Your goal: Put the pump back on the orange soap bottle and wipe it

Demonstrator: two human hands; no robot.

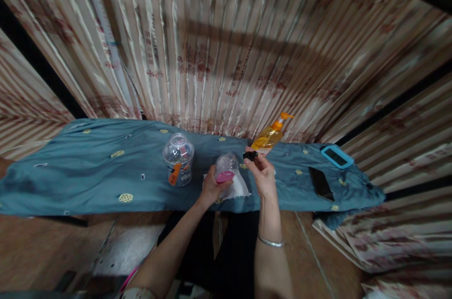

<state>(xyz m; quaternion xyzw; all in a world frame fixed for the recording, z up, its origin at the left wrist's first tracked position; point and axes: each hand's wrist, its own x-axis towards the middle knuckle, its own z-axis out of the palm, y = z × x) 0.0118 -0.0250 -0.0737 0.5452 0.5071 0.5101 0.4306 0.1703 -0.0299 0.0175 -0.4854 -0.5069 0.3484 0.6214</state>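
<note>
We see the left hand (211,189) clamped on a pink-ringed bottle cap (226,168); the right hand (263,175), at three o'clock, pinches a small black piece (250,155)

Low counter draped in a teal cloth with yellow dots (88,172). Directly on it: clear plastic bottle with orange label (178,160), white crumpled tissue (240,188), orange pump soap bottle (270,135), black phone (321,183), blue-cased device (336,156).
</note>
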